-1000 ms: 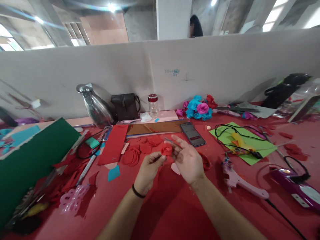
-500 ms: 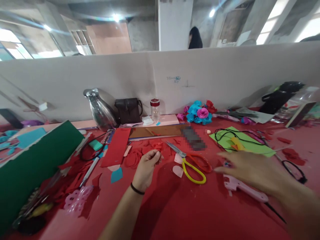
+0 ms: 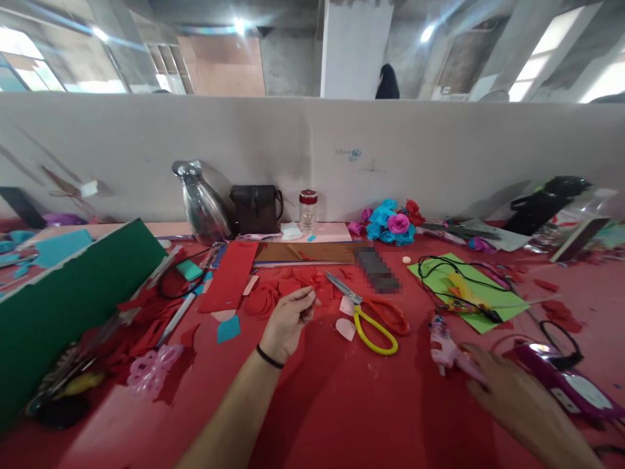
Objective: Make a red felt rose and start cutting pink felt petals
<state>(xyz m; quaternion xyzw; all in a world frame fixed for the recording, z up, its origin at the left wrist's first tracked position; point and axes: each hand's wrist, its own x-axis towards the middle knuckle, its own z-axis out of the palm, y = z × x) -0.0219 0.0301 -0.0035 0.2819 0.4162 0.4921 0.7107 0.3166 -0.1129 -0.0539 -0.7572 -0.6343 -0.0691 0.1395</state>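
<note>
My left hand [image 3: 288, 322] is over the middle of the table, thumb and fingers pinched together. Whatever sits in that pinch is hidden or too small to name. Just beyond it lie red paper petals [image 3: 263, 299]. Scissors [image 3: 374, 316] with one yellow and one orange handle rest to its right, blades parted slightly, beside a pale pink paper petal [image 3: 346, 329]. On the right, my right hand [image 3: 512, 387] has thumb and fingers around the handle of a pink glue gun [image 3: 443, 348]. The gun's nozzle points away from me.
A purple device [image 3: 569, 381] lies right of my right hand. Black cords cross a green sheet [image 3: 508, 306]. Paper flowers [image 3: 390, 225], a glass jar [image 3: 307, 212], a black bag [image 3: 254, 210] and a steel jug [image 3: 201, 205] line the partition. A green board [image 3: 83, 312] stands left.
My right hand has drawn back from above the glue gun and closed around its handle, uncovering the green sheet's front and the purple device. My left hand keeps its pinch.
</note>
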